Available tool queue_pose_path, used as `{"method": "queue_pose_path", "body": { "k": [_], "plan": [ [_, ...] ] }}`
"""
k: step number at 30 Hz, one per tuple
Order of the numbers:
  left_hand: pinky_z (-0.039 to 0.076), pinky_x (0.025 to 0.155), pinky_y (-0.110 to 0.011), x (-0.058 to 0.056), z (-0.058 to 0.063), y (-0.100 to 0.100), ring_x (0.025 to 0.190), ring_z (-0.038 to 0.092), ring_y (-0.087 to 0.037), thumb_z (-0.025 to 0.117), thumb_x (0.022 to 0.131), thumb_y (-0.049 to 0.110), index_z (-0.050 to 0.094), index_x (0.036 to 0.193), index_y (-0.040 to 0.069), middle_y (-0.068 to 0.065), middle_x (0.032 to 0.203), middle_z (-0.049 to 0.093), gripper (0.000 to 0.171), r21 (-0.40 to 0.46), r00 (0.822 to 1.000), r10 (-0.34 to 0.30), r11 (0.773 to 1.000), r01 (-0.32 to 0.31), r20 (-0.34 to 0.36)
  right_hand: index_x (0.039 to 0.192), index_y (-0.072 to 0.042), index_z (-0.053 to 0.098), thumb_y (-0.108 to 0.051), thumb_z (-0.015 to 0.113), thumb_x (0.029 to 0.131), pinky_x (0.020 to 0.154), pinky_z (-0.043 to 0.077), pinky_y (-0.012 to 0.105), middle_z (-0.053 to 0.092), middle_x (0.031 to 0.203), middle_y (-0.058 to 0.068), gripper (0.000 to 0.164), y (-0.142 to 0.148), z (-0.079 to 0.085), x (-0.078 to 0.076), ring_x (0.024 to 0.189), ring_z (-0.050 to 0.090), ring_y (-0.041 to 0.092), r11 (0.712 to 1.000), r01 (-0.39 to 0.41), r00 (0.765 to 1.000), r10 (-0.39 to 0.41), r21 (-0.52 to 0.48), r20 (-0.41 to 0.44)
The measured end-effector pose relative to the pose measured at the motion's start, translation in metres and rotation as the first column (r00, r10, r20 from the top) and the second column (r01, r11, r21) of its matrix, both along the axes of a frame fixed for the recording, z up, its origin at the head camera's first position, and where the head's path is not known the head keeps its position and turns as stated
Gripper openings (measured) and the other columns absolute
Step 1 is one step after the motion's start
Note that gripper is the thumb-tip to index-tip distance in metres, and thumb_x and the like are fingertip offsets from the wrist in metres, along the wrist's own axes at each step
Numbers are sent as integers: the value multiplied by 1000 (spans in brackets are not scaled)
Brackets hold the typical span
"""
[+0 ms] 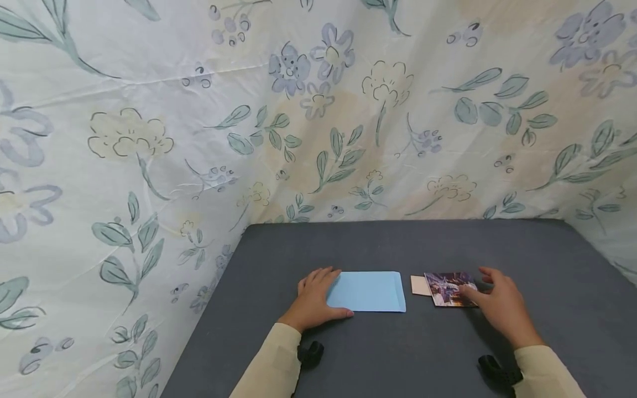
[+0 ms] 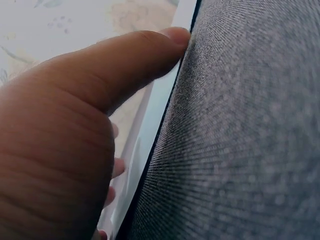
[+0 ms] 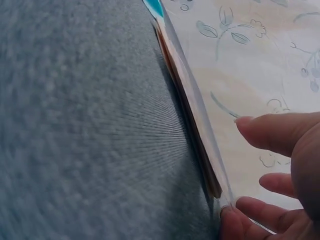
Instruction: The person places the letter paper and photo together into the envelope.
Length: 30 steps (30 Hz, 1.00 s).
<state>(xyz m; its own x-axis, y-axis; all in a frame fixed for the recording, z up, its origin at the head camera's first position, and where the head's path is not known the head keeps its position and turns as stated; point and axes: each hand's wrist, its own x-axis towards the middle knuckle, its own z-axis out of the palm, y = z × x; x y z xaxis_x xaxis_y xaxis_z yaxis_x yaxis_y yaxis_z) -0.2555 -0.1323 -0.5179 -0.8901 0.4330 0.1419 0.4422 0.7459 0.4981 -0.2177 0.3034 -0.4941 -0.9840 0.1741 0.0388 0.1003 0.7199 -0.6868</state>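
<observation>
Head view: two bare hands work above a dark grey surface (image 1: 378, 359), each arm in a cream sleeve, (image 1: 273, 359) and each wrist carrying one black wrist-worn device (image 1: 311, 355). One light-blue envelope (image 1: 370, 292) lies flat near the middle, its face plain blue, with a narrow flap strip along its right end. The left hand (image 1: 318, 296) rests at the envelope's left end, its grip relaxed rather than clenched, fingers toward the far edge; the left wrist view shows the thumb stretched straight along the near edge.

To the right of the envelope, just apart from it, lies one glossy picture card (image 1: 445, 284) in purple, brown and white; any lettering in its print is too small to read. One beige card (image 1: 420, 286) pokes out from beneath its left side, so at least two pieces are stacked; the right wrist view shows layered edges, too blurred to count. The right hand (image 1: 500, 304) is at the stack's right end with a loose, released grip: fingertips reach that end low down, while the thumb is raised above the card. One floral-printed cloth (image 1: 224, 88) hangs behind the surface.
</observation>
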Motion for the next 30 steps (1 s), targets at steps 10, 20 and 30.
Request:
{"method": "queue_pose_path", "body": {
  "k": [10, 20, 30],
  "plan": [
    [22, 119, -64, -2, 1, 4, 150, 38, -27, 88, 88, 61, 51, 165, 19, -6, 161, 47, 95, 9, 1000, -4, 1000, 4, -16, 153, 20, 39, -15, 74, 104, 88, 45, 72, 47, 136, 41, 70, -1, -11, -7, 120, 48, 60, 998, -49, 995, 52, 35, -89],
    [40, 114, -60, 0, 1, 6, 146, 40, -33, 91, 86, 58, 58, 160, 19, -6, 156, 47, 91, 61, 999, 33, 998, -36, 42, 155, 19, 38, -12, 73, 105, 87, 49, 69, 50, 135, 44, 68, 6, -4, -11, 117, 53, 61, 999, -10, 1000, 9, -33, -28],
    [41, 114, -59, 1, 0, 7, 147, 40, -32, 89, 87, 61, 57, 161, 16, -5, 158, 44, 92, 20, 997, 46, 999, -47, 54, 141, 19, 56, -4, 61, 110, 68, 54, 35, 64, 116, 30, 38, 10, 0, -6, 102, 64, 41, 986, 10, 1000, -14, -164, -26]
  ]
}}
